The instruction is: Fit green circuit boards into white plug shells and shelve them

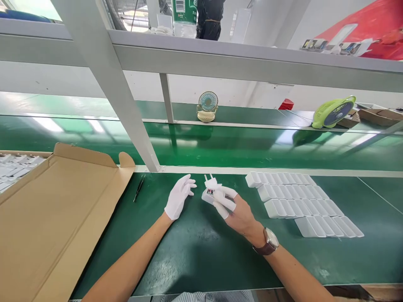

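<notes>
My right hand [231, 205], with white finger cots on several fingers, grips a white two-pin plug adapter [209, 192] above the green table. The two pins point up and away from me, and a dark printed patch shows on its side. To the left of it, my left hand [180, 196] in a white glove has its fingers apart, holding nothing and not touching the adapter. A pair of dark tweezers [139, 188] lies on the table to the left of that hand. White empty-looking housings [292, 197] stand in rows to the right.
An open cardboard box [56, 209] takes up the left side, with white parts [19, 167] inside. A grey metal frame post [126, 113] slants down beyond my hands. Behind it run a green conveyor belt [220, 144], a small fan [208, 107] and a lime-green fan [333, 112].
</notes>
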The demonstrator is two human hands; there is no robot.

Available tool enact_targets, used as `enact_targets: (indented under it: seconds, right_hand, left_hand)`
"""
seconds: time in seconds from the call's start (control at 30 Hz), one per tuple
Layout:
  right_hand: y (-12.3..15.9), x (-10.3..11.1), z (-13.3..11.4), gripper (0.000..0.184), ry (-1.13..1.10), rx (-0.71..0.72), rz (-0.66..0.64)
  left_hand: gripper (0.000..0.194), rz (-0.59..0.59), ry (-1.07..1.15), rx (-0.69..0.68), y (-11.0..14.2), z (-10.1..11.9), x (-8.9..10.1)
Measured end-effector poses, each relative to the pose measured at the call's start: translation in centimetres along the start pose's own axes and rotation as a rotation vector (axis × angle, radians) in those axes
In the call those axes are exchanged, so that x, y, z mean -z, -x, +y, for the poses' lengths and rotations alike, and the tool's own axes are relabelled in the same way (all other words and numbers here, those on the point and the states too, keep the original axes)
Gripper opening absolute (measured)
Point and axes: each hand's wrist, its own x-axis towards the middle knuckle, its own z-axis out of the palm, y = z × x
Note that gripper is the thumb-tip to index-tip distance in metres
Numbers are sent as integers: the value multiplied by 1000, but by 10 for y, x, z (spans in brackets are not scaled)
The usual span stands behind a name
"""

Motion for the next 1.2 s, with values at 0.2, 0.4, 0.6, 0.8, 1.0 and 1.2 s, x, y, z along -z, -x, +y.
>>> enact_targets:
  seconds: [0.2,0.4,0.6,0.8,1.0,1.2]
  right_hand:
    - [19,-27,2,41,63,-52,-281]
    - [22,-28,4,48,-51,-139,-232]
    - [17,-31,3,44,-9,-100,-249]
    - [20,-34,10,53,-88,-139,-185]
    - [3,-26,14,42,-269,-152,-189]
    - [-21,-36,-4,40,-1249,-676,71]
  left_hand:
    - [65,-182,-135,-68,12,8,-9]
    - [35,-253,-464,-27,22,19,-18]
    - [35,-253,-304,60,21,22,-20]
    - [37,-240,-260,74,20,22,-20]
    - [37,-208,-203,50,18,18,-18]
    - [79,6,-559,-246,26,13,-24]
